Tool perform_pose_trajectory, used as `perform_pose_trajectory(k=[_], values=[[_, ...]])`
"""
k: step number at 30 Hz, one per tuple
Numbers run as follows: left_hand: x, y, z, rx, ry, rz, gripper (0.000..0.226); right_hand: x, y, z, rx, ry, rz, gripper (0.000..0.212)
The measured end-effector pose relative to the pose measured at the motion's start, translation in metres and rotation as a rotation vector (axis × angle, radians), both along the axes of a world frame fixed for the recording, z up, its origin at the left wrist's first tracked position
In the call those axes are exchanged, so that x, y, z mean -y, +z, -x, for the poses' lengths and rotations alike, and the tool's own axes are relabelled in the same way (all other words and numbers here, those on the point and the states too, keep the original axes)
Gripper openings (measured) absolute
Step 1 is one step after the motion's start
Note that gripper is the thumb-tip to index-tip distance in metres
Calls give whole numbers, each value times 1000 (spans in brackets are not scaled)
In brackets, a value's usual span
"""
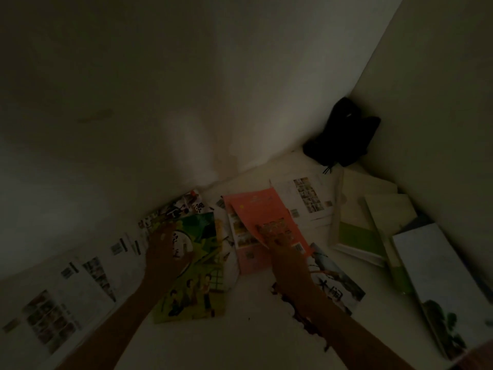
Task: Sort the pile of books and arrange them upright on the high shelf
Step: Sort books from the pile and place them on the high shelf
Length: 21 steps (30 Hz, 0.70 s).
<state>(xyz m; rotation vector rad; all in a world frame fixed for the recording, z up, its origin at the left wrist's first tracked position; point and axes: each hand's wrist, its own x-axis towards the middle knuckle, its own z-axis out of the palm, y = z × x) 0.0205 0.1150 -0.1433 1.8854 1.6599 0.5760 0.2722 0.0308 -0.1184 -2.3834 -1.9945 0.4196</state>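
The scene is dim. Many thin books lie flat and scattered on a white surface (253, 337) in a wall corner. My left hand (164, 252) rests on the upper part of a green illustrated book (194, 273) that shows several figures. My right hand (288, 260) grips the near edge of an orange-pink book (264, 212), which tilts up off a second pink book (248, 260) beneath it. A white book with black brush characters (333, 279) lies right of that hand.
White booklets with photo grids (50, 316) spread to the left, another (306, 193) at the back. Green-and-white books (357, 231) and a pale blue book (437, 284) are stacked at the right. A black bag (344, 132) sits in the corner. Walls close in behind and right.
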Motion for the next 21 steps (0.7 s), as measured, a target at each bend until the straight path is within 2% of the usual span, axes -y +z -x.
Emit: perform_pose_trajectory(k=[1,3,5,6,7,8,10,12,14,15,17,19,21], values=[[0,10,-10,49,-161,-49,90,0,13,-6,-101,0,-104,41],[-3,28,-30,81,-403,-172,84,-7,52,-17,-119,21,-343,39],[-12,44,-54,95,-469,-251,84,-16,86,-26,12,95,-562,36],[-15,56,-65,105,-455,-236,88,-24,102,-28,15,157,-626,26],[-17,69,-75,97,-423,-242,90,-32,118,-29,-18,237,-661,22],[-21,77,-81,92,-383,-289,87,-40,128,-29,-80,302,-687,29],[-26,84,-80,64,-249,-393,71,-57,138,-26,-275,309,-698,30],[-29,85,-69,130,-192,-222,61,-70,134,-21,-478,171,-615,18],[-27,86,-57,183,-149,15,56,-82,124,-20,-567,99,-477,12],[-27,90,-51,208,-89,44,51,-85,118,-19,-609,82,-425,11],[-27,100,-37,318,154,-44,38,-84,109,-16,-726,12,-390,10],[-27,106,-20,440,369,-77,47,-77,100,-13,-828,-106,-404,10],[-22,103,-8,532,426,84,51,-68,93,-12,-945,-259,-379,10]])
